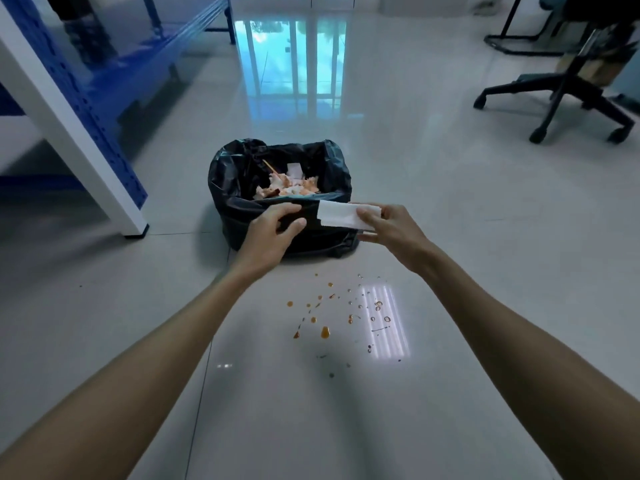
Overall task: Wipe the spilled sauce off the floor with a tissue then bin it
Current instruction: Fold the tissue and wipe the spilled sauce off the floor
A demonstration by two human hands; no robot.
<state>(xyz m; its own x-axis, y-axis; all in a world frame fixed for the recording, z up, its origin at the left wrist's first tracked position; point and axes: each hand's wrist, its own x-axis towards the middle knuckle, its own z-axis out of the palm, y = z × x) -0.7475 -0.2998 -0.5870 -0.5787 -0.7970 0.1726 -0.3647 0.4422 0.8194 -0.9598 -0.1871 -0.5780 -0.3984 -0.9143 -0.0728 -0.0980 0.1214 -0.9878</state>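
Note:
Orange-brown sauce drops [325, 331] lie scattered over the glossy white floor tiles, between my forearms. Beyond them stands a bin lined with a black bag [239, 174], with stained tissues and scraps inside. My right hand [388, 226] pinches a clean, folded white tissue [337, 214] by its right end, held flat in front of the bin's near rim. My left hand [273, 230] hovers just left of the tissue, fingers curled and apart, holding nothing.
A white table leg [104, 188] and a blue metal rack [114, 81] stand to the left of the bin. A black office chair base with castors [561, 102] is at the far right. A glass door reflects on the floor ahead.

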